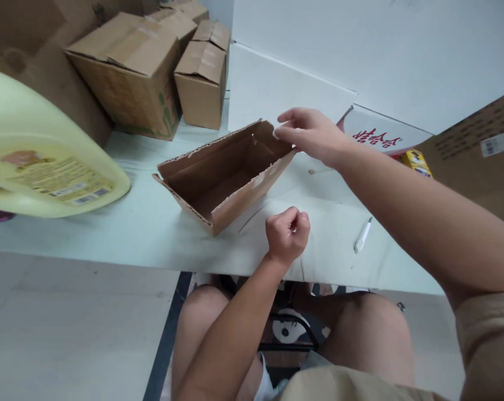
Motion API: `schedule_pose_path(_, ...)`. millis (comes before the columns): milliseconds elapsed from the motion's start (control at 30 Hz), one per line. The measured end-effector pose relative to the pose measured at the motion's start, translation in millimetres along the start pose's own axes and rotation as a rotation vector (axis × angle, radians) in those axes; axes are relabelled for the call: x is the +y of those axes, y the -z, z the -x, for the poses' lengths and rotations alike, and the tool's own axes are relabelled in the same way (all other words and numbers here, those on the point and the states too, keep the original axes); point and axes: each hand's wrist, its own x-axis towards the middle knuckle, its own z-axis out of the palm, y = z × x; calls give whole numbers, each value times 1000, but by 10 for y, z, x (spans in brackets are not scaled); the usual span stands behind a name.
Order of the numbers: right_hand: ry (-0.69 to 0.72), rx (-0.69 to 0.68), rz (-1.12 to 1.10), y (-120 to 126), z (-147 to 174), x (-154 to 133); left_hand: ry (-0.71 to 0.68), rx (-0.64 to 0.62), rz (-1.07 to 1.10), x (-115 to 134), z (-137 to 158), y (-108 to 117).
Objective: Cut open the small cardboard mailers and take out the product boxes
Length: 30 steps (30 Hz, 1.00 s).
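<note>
An open-topped cardboard box (239,203) stands on the pale table, its cut upper edges rough and its inside bare. My right hand (308,133) is at the box's far right corner, fingers stretched and a little apart; whether they touch the edge I cannot tell. Curled into a fist, my left hand (287,231) hovers over the table in front of the box, apart from it, with nothing showing in its fingers. To the right on the table lies a small white utility knife (362,236), its blade tip pointing away from me.
A large yellow jug (47,150) stands close on the left. Several closed cardboard boxes (126,83) are at the back left. At the right are a white package with red lettering (381,133), a small yellow box (416,161) and a big carton (477,161). A white wall (372,44) rises behind.
</note>
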Motion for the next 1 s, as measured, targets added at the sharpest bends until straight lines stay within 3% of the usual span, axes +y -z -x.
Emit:
schedule_pose_path(100, -144, -197, 149, -83, -114, -174, -112, 18, -6, 138, 84, 138)
schedule_pose_path(167, -252, -237, 197, -69, -34, -165, -268, 61, -37, 243, 106, 232)
schedule_pose_path(300, -401, -101, 167, 56, 400, -2, -535, 218, -97, 448, 60, 415)
schedule_pose_path(400, -532, 89, -77, 189, 823, 216, -587, 284, -76, 517, 7, 481)
schedule_pose_path(500, -644, 370, -430, 386, 1272, 514, -468, 251, -20, 451, -35, 452)
schedule_pose_path(567, -676, 548, -542, 563, 1599, 734, -320, 192, 16, 350, -66, 394)
schedule_pose_path(700, -757, 829, -548, 970, 2297, 1161, -9, 83, 116, 148, -142, 246)
schedule_pose_path(833, -835, 1082, -532, 1343, 2880, 1527, 118, 26, 203, 15, -200, 43)
schedule_pose_path(900, -848, 1154, -518, 1507, 3054, 1692, 212, 12, 284, -64, -232, -82)
schedule_pose_path(1000, -853, 1228, -502, 1728, 3141, 1944, 460, 23, 442, -209, -294, -245)
